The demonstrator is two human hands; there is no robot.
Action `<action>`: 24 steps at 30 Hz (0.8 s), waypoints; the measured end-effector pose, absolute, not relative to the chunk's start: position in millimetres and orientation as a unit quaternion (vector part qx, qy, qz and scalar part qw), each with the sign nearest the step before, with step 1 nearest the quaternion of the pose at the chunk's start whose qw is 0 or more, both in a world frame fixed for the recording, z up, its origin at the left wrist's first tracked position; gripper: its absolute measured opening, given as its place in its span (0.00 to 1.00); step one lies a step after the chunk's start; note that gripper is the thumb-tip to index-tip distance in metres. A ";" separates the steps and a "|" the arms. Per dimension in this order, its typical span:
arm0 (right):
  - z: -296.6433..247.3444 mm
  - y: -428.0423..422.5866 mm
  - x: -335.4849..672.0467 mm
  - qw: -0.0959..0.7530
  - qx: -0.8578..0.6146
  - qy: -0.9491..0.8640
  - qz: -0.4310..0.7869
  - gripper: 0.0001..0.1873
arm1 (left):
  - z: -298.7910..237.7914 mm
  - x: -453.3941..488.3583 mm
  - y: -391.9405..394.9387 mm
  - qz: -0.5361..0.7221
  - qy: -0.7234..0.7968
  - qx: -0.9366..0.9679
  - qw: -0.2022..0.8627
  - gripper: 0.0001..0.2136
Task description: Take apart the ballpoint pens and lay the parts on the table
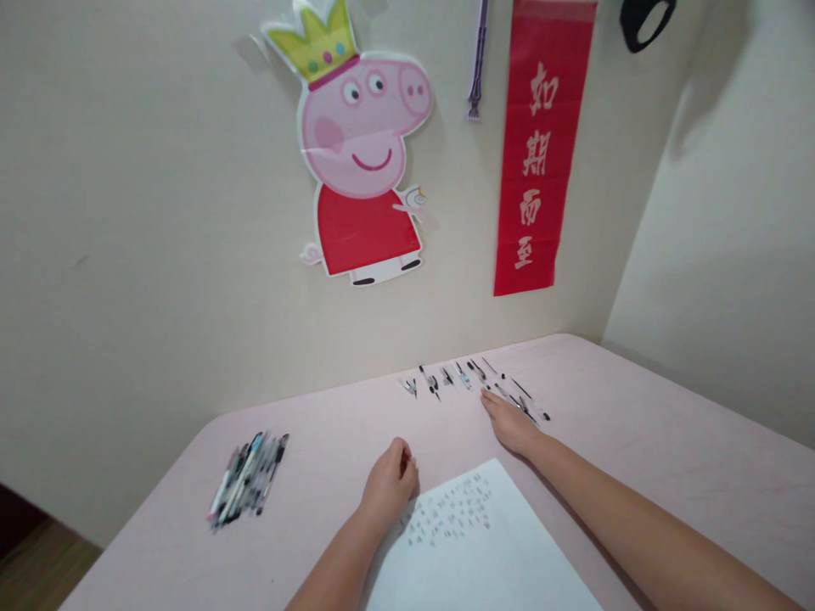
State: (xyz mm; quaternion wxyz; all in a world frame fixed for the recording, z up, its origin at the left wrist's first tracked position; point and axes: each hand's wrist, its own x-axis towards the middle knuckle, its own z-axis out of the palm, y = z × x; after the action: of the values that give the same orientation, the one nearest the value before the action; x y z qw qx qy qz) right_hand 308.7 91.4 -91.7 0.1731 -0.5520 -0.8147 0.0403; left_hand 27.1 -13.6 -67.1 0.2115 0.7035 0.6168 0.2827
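My left hand rests near the upper left edge of a white sheet of paper, its fingers curled in. The inside of that hand is hidden, so anything in it cannot be made out. Rows of handwriting cover the top part of the sheet. Stretched out on the table, my right hand lies with its fingers extended beside a row of small dark pen parts. Several of these pieces, some thin and black, lie just beyond and along its fingers. A pile of pens is at the left of the table.
The pink-covered table meets the wall at the back. On the wall are a cartoon pig cutout, a red banner with characters and a purple strap. A black object hangs at the upper right.
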 end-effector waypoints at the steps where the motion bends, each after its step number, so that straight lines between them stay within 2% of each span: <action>1: -91.4 91.7 309.6 0.169 -0.551 -0.816 0.038 0.27 | -67.0 27.1 -13.8 0.283 0.616 0.704 0.212 0.03; 18: -85.7 90.2 312.6 0.163 -0.537 -0.827 0.026 0.25 | -67.8 26.2 -13.5 0.280 0.612 0.709 0.210 0.04; 24: -68.3 76.0 302.0 0.167 -0.523 -0.835 -0.034 0.21 | -69.0 26.2 -13.4 0.280 0.609 0.713 0.205 0.04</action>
State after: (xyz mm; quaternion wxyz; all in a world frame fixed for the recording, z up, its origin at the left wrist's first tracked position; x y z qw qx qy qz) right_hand 302.0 76.0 -68.3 0.1672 -0.5230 -0.8351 -0.0340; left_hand 26.2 -13.4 -69.0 0.2054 0.7131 0.6090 0.2801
